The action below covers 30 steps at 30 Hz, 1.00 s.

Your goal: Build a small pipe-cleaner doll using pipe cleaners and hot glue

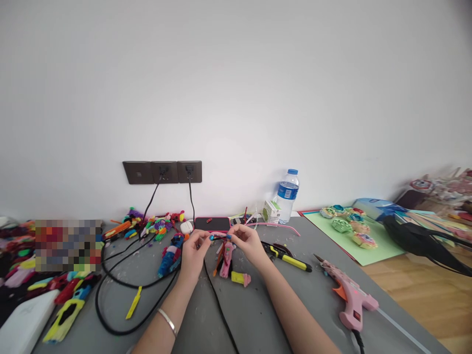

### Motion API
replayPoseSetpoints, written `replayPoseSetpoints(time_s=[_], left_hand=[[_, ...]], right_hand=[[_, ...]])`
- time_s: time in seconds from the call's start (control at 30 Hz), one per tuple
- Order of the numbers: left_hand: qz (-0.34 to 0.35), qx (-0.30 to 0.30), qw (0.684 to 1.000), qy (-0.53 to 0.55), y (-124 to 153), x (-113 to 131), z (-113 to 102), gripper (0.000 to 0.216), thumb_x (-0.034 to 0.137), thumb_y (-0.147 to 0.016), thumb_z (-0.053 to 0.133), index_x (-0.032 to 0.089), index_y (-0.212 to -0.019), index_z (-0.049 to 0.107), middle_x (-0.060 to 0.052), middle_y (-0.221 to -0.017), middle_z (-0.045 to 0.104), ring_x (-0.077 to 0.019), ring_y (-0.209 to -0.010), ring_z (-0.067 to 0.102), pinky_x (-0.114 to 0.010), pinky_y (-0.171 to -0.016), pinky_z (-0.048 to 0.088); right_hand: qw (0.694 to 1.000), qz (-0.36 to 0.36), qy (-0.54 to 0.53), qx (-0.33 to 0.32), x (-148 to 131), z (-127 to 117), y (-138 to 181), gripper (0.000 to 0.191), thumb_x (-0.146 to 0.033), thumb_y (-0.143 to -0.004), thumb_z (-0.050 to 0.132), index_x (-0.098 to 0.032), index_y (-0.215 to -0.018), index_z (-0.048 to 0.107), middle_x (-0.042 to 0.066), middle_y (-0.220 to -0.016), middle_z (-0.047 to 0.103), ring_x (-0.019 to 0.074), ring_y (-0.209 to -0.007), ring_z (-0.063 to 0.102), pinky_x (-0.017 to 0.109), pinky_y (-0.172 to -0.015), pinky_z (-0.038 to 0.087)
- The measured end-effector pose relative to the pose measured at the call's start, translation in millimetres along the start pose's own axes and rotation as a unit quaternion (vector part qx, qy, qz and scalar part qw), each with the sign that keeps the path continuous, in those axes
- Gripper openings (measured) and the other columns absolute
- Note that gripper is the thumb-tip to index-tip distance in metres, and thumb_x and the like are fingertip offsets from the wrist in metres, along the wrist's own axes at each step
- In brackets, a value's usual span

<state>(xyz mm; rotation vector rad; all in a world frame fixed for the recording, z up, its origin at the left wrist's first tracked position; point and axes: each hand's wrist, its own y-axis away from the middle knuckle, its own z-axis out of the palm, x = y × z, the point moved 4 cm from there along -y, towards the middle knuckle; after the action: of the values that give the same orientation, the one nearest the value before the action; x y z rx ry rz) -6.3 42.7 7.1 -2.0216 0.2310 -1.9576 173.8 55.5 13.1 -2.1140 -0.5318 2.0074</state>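
1. Your left hand (pixel 197 250) pinches a thin pink strand (pixel 221 234) between thumb and fingertips.
2. Your right hand (pixel 248 244) pinches it too, a little way along, thumb and fingers drawn together.
3. The strand is above the grey table (pixel 254 305), near its middle, just on your side of the dark-screened phone (pixel 212 224).
4. Its long axis runs left to right between your fingertips, nearly level; your fingers hide its ends, so you cannot tell which way they point.
5. Beyond your right hand, a longer pink strip (pixel 275 224) stretches rightward, its far tip bending toward you; whether it joins the held strand, you cannot tell.
6. Just below your fingertips lies a pink fuzzy piece (pixel 226 263), its long axis running toward you.
7. Near it, a yellow fuzzy piece (pixel 238 278) lies crosswise, its pink end to the right.
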Motion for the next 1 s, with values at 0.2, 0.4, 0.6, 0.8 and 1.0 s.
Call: replayPoseSetpoints(time_s=[0.2, 0.4, 0.6, 0.8, 1.0], left_hand=[[-0.085, 0.048, 0.991, 0.090, 4.7, -6.6, 2.2, 0.035, 0.051, -0.068, 0.073, 0.018, -0.077, 0.067, 0.001, -0.062, 0.052, -0.0103, -0.053, 0.039, -0.022, -0.048, 0.029], [-0.161, 0.045, 0.972, 0.167, 10.7, -9.6, 9.4, 0.045, 0.054, -0.060, 0.078, 0.016, -0.079, 0.067, 0.002, -0.065, 0.052, -0.0079, -0.053, 0.036, -0.021, -0.048, 0.029], [-0.174, -0.013, 0.977, 0.124, 9.1, -6.5, 12.2, 0.051, 0.056, -0.060, 0.078, 0.014, -0.088, 0.071, 0.001, -0.063, 0.052, -0.0084, -0.053, 0.038, -0.021, -0.049, 0.029], [-0.176, -0.035, 0.975, 0.129, 8.7, -8.9, 14.2, 0.049, 0.061, -0.063, 0.073, 0.014, -0.076, 0.069, 0.000, -0.062, 0.052, -0.0093, -0.054, 0.040, -0.022, -0.049, 0.028], [-0.113, -0.096, 0.988, 0.048, 8.5, 1.2, 14.5, 0.037, 0.051, -0.070, 0.071, 0.016, -0.077, 0.072, -0.002, -0.066, 0.058, -0.0119, -0.057, 0.042, -0.023, -0.052, 0.030]], right_hand=[[0.989, 0.072, -0.062, -0.115, 3.1, 15.6, 4.6, 0.029, -0.044, -0.076, 0.073, -0.017, -0.075, 0.062, 0.003, -0.069, 0.067, 0.0152, -0.062, 0.062, 0.027, -0.061, 0.047], [0.991, 0.047, -0.081, -0.097, 0.1, 13.2, 3.5, 0.028, -0.045, -0.080, 0.069, -0.018, -0.087, 0.064, 0.002, -0.072, 0.066, 0.0152, -0.066, 0.062, 0.026, -0.060, 0.048], [0.997, 0.006, -0.075, -0.001, 6.8, -2.8, -3.3, 0.027, -0.047, -0.082, 0.067, -0.020, -0.085, 0.067, 0.003, -0.076, 0.062, 0.0147, -0.066, 0.057, 0.027, -0.063, 0.048], [0.998, -0.038, -0.026, 0.038, 3.6, -6.2, -3.8, 0.029, -0.048, -0.082, 0.065, -0.020, -0.083, 0.069, 0.005, -0.082, 0.064, 0.0176, -0.073, 0.058, 0.029, -0.065, 0.048], [0.999, -0.035, -0.011, 0.035, 0.3, -6.9, -3.2, 0.029, -0.048, -0.082, 0.065, -0.019, -0.087, 0.070, 0.006, -0.083, 0.064, 0.0174, -0.072, 0.058, 0.028, -0.064, 0.048]])
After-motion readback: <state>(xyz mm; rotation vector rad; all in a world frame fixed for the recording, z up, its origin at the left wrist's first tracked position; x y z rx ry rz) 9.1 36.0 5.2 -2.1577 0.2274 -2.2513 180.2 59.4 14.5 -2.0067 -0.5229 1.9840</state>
